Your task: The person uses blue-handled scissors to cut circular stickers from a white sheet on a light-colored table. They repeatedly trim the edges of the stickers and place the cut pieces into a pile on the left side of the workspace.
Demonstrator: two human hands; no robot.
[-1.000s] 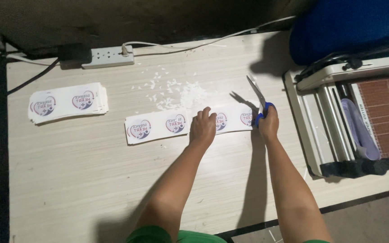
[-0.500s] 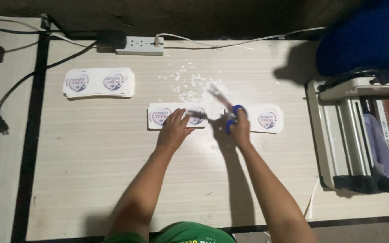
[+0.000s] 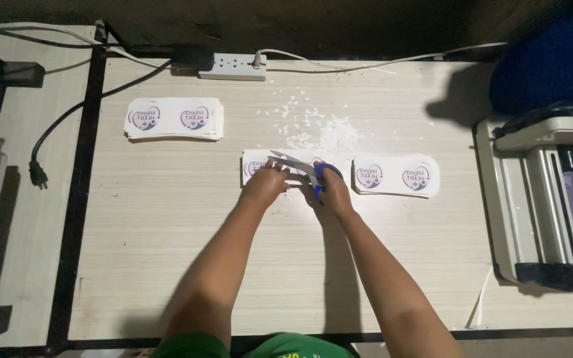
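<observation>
Pale wood-grain laminate covers our worktop [image 3: 167,265], and reading across it from the left we first pass a neat stack of white rectangular printed labels [image 3: 174,119] lying well apart from our hands, below a white power strip [image 3: 232,66] at the back edge. A second ago the sheet under our hands was one long strip of labels; now a cut-off white piece with two round printed marks [image 3: 396,176] lies by itself just to the right of our hands, while the shorter remaining white label strip [image 3: 254,167] sits under them, so we judge that one cut is finished and another is under way. Our left hand [image 3: 266,183] lies curled on the remaining strip, fingers bent down and pressing the paper to the worktop; it pins rather than lifts. Our right hand [image 3: 331,191] is closed through the handles of the blue-handled scissors [image 3: 305,170], whose silver blades stand parted and point left across the strip, over the left hand's fingertips. Small white paper trimmings [image 3: 319,126] are scattered behind the hands. Far right, a grey desktop machine [image 3: 532,205] stands at the worktop's end, untouched.
</observation>
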